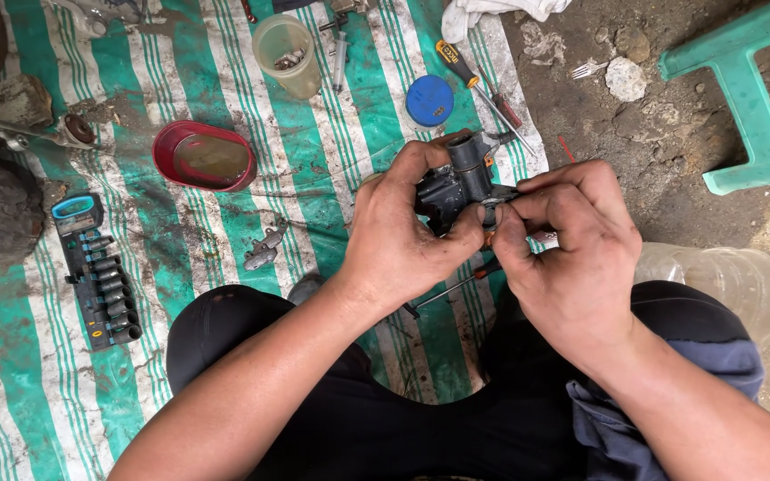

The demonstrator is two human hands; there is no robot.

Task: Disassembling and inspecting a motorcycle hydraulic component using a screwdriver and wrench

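Left hand clamped round dark metal part, held above lap, over striped mat. Right hand grip pinching small ring-like bit vs. part's side.

Risk, prob.: greasy fingers slip, small bit drops into dirt or under legs, hard to find.

No bench; mat on bare dirt floor. Nearby: red bowl, socket rail, blue lid, screwdriver, plastic cup, green stool.

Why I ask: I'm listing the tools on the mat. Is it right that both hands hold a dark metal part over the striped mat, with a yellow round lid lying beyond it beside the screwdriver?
Not quite: the round lid is blue, not yellow, as the head view shows. Both the left hand and right hand do hold the dark metal part over the striped mat, beside the screwdriver.
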